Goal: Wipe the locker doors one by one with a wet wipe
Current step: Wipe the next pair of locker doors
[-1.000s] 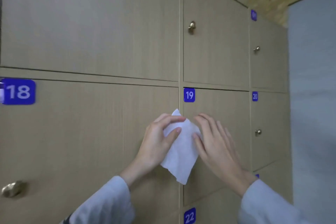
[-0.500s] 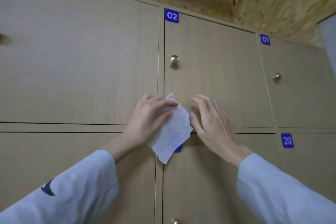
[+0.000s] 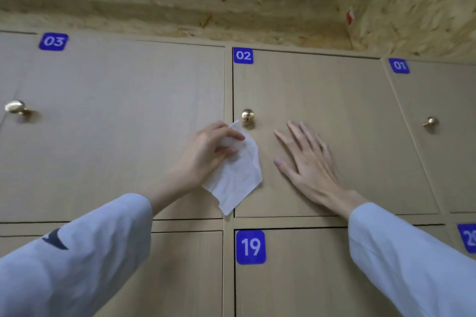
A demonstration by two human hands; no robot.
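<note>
A white wet wipe (image 3: 238, 175) hangs from my left hand (image 3: 206, 156), pinched at its top corner between thumb and fingers, just below the brass knob (image 3: 247, 115) of locker door 02 (image 3: 334, 100). The wipe drapes over the seam between door 03 (image 3: 116, 116) and door 02. My right hand (image 3: 306, 162) lies on door 02 to the right of the wipe, fingers spread and holding nothing.
Door 01 (image 3: 443, 100) with its own knob is at the right; doors 19 (image 3: 296, 278) and 20 (image 3: 467, 238) are in the row below. Rough chipboard wall (image 3: 180, 8) runs above the lockers and down the right corner.
Both hands have risen from door 19 up to door 02. My right hand let go of the wipe and moved off to the right; the wipe now hangs from my left hand alone.
</note>
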